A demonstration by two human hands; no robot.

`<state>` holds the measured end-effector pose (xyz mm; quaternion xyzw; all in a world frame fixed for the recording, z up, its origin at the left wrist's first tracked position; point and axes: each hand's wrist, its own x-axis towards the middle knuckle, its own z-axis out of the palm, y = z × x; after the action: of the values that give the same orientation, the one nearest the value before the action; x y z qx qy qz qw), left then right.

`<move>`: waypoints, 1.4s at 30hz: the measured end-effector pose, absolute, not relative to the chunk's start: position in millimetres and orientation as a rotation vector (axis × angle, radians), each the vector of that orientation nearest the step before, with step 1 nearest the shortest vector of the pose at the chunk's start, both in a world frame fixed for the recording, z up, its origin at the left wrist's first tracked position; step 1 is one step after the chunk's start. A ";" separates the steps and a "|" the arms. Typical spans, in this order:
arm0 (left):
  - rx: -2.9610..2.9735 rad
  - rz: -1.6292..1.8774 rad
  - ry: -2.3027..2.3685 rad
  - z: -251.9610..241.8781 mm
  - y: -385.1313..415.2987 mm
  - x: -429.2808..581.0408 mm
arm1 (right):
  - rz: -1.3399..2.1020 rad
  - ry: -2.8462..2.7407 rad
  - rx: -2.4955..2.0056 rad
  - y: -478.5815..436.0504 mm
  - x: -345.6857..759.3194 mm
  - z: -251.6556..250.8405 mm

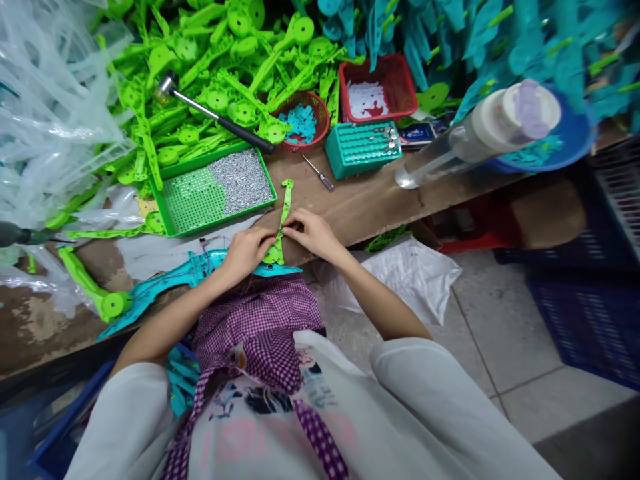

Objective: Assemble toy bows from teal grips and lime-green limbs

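A narrow bright-green plastic part [287, 203] stands out from the table's front edge, its wider end lying over a blue plastic shell [173, 275] with thin wires. My left hand [247, 252] pinches this green part at its middle, fingertips bent together. From the other side my right hand [314, 233] has thumb and forefinger pressed onto the same spot. Whether something small sits between the fingertips is hidden. Just beyond the hands is a green perforated tray [193, 200] with a heap of small silvery screws [243, 180].
Behind lie piled green parts [200, 100], a hammer [220, 120], a red basket of blue pieces [313, 140], a red bin [407, 100], a teal holder [363, 163], a small screwdriver [320, 175] and a clear bottle [450, 150]. Plastic bags [50, 120] heap up left.
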<state>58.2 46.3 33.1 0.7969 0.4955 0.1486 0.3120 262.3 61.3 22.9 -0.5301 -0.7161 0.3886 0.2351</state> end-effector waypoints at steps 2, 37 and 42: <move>2.131 0.387 1.358 33.7 43.6 59.0 | 1.050 -1.993 -1.535 63.2 259.0 26.5; 2.538 0.121 1.347 33.3 9.1 77.5 | 0.997 -2.107 -1.872 69.7 242.1 41.2; 2.533 0.184 1.352 30.4 8.7 75.0 | 0.980 -2.132 -1.900 70.8 241.0 42.6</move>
<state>75.0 8.7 30.4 0.8727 0.4658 0.0635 0.1318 241.0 70.8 42.6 -0.6282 -0.7048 0.3239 0.0609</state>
